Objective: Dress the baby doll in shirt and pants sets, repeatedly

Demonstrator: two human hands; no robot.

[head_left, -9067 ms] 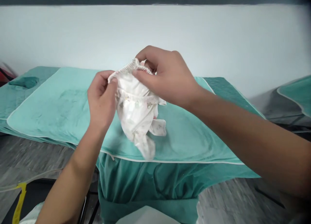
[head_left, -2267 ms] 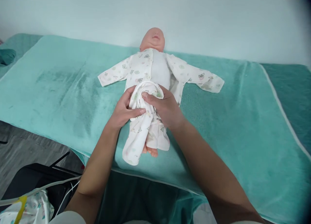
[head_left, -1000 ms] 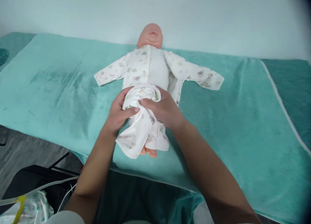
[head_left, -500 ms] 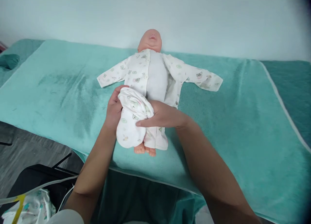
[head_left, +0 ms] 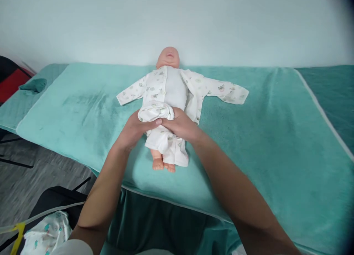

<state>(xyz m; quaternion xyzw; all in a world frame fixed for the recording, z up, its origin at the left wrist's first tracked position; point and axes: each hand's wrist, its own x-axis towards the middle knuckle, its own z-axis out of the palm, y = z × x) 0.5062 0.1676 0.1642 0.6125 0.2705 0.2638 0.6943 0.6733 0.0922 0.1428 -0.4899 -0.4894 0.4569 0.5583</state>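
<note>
A baby doll [head_left: 176,86] lies on its back, its feet toward me. It wears a printed white baby jacket [head_left: 155,86] whose front hangs apart, showing the white torso. Over the doll's lower body, a bunched white printed baby garment [head_left: 155,112] is gathered between my hands; its exact kind is unclear. My left hand [head_left: 135,127] grips the left side of the gathered cloth, thumb on top. Gripping the right side is my right hand [head_left: 181,124], its thumb meeting the left one. White cloth covers much of the legs, and both bare feet [head_left: 163,166] show below.
A green padded cover [head_left: 262,148] spreads beneath the doll, against a pale wall [head_left: 221,26]. At the lower left, a patterned cloth [head_left: 49,231] lies on a black chair [head_left: 55,196], with a pale tube [head_left: 47,211] passing across. Something red [head_left: 13,86] stands at the far left.
My hands have drawn the garment together and its rounded lower end has risen from over the left foot. My left thumb has come across to the front. The view has shifted slightly.
</note>
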